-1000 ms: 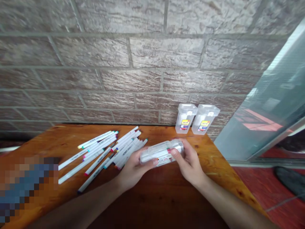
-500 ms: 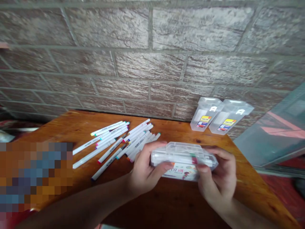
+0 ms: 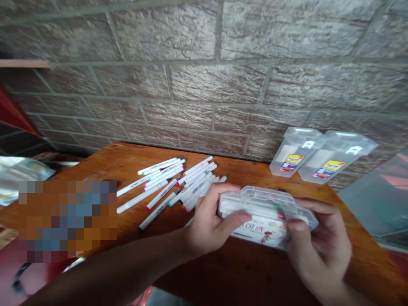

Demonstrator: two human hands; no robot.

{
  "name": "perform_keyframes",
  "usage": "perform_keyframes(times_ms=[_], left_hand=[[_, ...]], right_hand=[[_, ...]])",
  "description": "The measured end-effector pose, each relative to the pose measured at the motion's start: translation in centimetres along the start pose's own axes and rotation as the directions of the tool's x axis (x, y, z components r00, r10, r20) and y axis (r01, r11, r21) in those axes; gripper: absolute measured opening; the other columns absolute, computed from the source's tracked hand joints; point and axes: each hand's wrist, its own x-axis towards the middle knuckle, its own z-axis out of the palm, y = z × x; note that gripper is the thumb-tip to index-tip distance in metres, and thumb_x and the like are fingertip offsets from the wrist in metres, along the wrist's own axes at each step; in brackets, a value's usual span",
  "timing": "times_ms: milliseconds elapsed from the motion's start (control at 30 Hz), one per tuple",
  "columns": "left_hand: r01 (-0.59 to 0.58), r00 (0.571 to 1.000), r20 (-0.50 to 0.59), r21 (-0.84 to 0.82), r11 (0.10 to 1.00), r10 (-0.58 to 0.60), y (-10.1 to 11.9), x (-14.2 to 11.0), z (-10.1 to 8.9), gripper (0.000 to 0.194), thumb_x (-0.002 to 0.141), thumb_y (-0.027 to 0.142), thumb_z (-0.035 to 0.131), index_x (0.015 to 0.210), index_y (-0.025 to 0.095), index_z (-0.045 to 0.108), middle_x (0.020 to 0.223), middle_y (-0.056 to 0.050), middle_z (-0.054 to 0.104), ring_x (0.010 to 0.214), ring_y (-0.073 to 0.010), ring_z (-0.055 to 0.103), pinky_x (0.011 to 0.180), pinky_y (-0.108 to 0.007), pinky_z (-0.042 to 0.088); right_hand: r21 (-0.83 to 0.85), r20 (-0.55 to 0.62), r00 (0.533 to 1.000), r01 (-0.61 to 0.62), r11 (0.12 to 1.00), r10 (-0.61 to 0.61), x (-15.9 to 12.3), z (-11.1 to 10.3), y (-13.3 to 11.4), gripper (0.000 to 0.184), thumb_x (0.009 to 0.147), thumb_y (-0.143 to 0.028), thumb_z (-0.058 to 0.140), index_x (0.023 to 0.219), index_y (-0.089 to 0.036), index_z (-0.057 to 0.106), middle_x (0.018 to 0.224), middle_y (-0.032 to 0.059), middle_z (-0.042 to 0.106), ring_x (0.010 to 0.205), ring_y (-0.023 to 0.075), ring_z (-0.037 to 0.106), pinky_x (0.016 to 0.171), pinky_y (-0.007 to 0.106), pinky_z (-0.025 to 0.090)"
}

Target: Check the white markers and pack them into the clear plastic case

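Both my left hand and my right hand grip a clear plastic case over the wooden table. White markers lie inside it, and a colourful printed paper label shows on its near side. My left fingers wrap its left end, while my right fingers cover its right end. A loose pile of white markers with coloured caps lies just left of my left hand, with several markers fanned across the tabletop.
Two clear plastic containers with yellow labels stand against the brick wall at the table's back right. A blurred patch covers the table's left part. Shiny packaging lies beyond the left edge.
The case has tilted, showing more of its printed label. The whole scene has shifted right in view, with the containers and marker pile further right than before.
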Motion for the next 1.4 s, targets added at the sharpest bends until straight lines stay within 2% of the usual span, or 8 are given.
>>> perform_keyframes(times_ms=[233, 467, 633, 733, 867, 967, 1200, 1400], left_hand=[[0.03, 0.999, 0.037, -0.082, 0.996, -0.027, 0.0, 0.4, -0.1, 0.04, 0.091, 0.039, 0.077, 0.122, 0.019, 0.059, 0.095, -0.004, 0.071, 0.078, -0.0167, 0.065, 0.071, -0.028, 0.052], [0.133, 0.988, 0.088, -0.09, 0.987, -0.125, 0.2, 0.4, -0.2, 0.041, 0.093, 0.042, 0.074, 0.124, 0.02, 0.058, 0.083, 0.0, 0.064, 0.069, -0.015, 0.059, 0.062, -0.027, 0.049], [0.07, 0.994, 0.09, -0.032, 0.997, -0.066, 0.4, 0.2, -0.5, 0.04, 0.095, 0.037, 0.072, 0.129, 0.022, 0.058, 0.102, -0.004, 0.071, 0.087, -0.0198, 0.067, 0.08, -0.031, 0.053], [0.076, 0.995, 0.071, 0.0, 0.997, -0.075, 0.2, -0.1, -0.6, 0.037, 0.095, 0.037, 0.071, 0.127, 0.022, 0.06, 0.1, -0.004, 0.072, 0.081, -0.0196, 0.067, 0.075, -0.031, 0.053], [0.04, 0.996, 0.076, 0.011, 0.999, -0.041, 0.0, -0.3, -0.6, 0.033, 0.096, 0.032, 0.07, 0.126, 0.023, 0.059, 0.104, -0.004, 0.073, 0.086, -0.0194, 0.068, 0.077, -0.03, 0.053], [0.008, 0.999, 0.053, 0.035, 0.999, -0.01, 0.1, -0.3, -0.5, 0.041, 0.094, 0.033, 0.072, 0.131, 0.023, 0.058, 0.111, -0.006, 0.072, 0.092, -0.0215, 0.068, 0.083, -0.032, 0.053], [-0.017, 0.999, 0.044, 0.0, 1.0, 0.017, -0.2, -0.6, -0.5, 0.042, 0.094, 0.03, 0.073, 0.131, 0.024, 0.055, 0.096, -0.003, 0.071, 0.078, -0.0179, 0.066, 0.071, -0.029, 0.053], [-0.081, 0.996, -0.036, -0.05, 0.995, 0.079, 0.6, -0.2, 0.0, 0.035, 0.097, 0.034, 0.069, 0.126, 0.026, 0.051, 0.093, -0.001, 0.069, 0.075, -0.0175, 0.066, 0.07, -0.03, 0.052]], right_hand=[[-0.073, 0.003, 0.995, -0.1, 0.992, 0.101, 0.0, 0.0, 0.1, 0.025, 0.092, -0.042, 0.075, 0.111, -0.026, 0.072, 0.097, 0.0075, 0.07, 0.083, 0.0249, 0.067, 0.069, 0.038, 0.05], [-0.084, 0.001, 0.996, -0.094, 0.992, 0.094, 0.2, 0.1, 0.4, 0.022, 0.092, -0.042, 0.076, 0.106, -0.025, 0.073, 0.096, 0.0093, 0.074, 0.083, 0.0261, 0.068, 0.068, 0.039, 0.05], [-0.075, 0.024, 0.997, -0.065, 0.995, 0.067, -0.1, 0.2, 0.5, 0.022, 0.094, -0.037, 0.075, 0.111, -0.023, 0.073, 0.096, 0.0082, 0.075, 0.08, 0.0237, 0.069, 0.068, 0.036, 0.053], [-0.033, 0.062, 0.997, -0.048, 0.998, 0.05, 0.0, 0.4, 0.0, 0.018, 0.097, -0.035, 0.071, 0.11, -0.023, 0.07, 0.087, 0.0045, 0.072, 0.07, 0.02, 0.067, 0.062, 0.032, 0.054], [-0.015, 0.081, 0.995, -0.051, 0.999, 0.052, -0.1, 0.4, -0.3, 0.019, 0.101, -0.036, 0.067, 0.115, -0.025, 0.067, 0.093, 0.0047, 0.073, 0.074, 0.02, 0.07, 0.064, 0.031, 0.056], [-0.014, 0.077, 0.996, -0.039, 0.999, 0.04, -0.2, 0.2, -0.4, 0.022, 0.1, -0.035, 0.067, 0.12, -0.025, 0.067, 0.1, 0.0063, 0.074, 0.082, 0.0215, 0.072, 0.069, 0.032, 0.058], [0.002, 0.082, 0.996, -0.02, 1.0, 0.02, -0.1, 0.0, -0.5, 0.021, 0.099, -0.034, 0.069, 0.118, -0.025, 0.067, 0.093, 0.0033, 0.072, 0.073, 0.0179, 0.069, 0.063, 0.028, 0.056], [0.032, 0.03, 0.999, -0.03, 0.999, 0.029, -0.3, 0.1, -0.5, 0.022, 0.096, -0.036, 0.074, 0.114, -0.025, 0.067, 0.091, 0.0035, 0.071, 0.069, 0.0172, 0.068, 0.058, 0.027, 0.054]])
